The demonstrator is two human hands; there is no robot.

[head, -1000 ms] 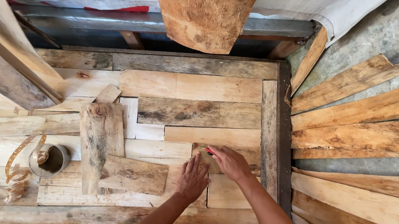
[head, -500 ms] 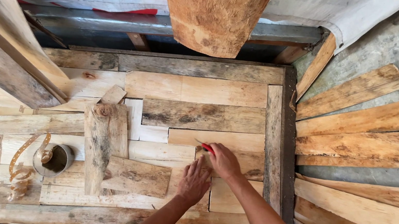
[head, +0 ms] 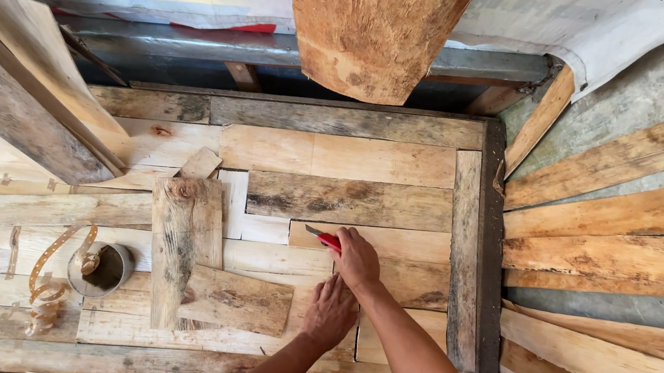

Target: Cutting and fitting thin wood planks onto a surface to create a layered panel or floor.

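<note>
Head view. 1 red-handled cutter (head: 324, 239) is gripped in the right hand (head: 356, 259), the fingers clenched round the handle and the short blade end projecting to the left. The blade end is laid on a pale plank (head: 393, 243) of the wooden panel (head: 465, 257), near the panel's right side. The left hand (head: 332, 309) is pressed flat on the boards just below the right hand, fingers extended and grasping nothing; it is judged to be steadying the work.

The cutter is judged light, rigid and small, with a sharp tip; it is best held by the red handle, well behind the blade. The planks are judged stiff, dry and rough, with some splinter risk at the edges, and heavy enough not to shift under a flat palm.

To the left, 1 short thick wood block (head: 184, 239) is seen lying across the planks, with a flat offcut (head: 238, 299) touching its lower right. A small metal tin (head: 102, 268) stands further left, with a curled strap (head: 47, 294) beside it. Loose boards (head: 618, 244) are stacked outside the panel on the right. A large log end (head: 372, 23) overhangs the top.
</note>
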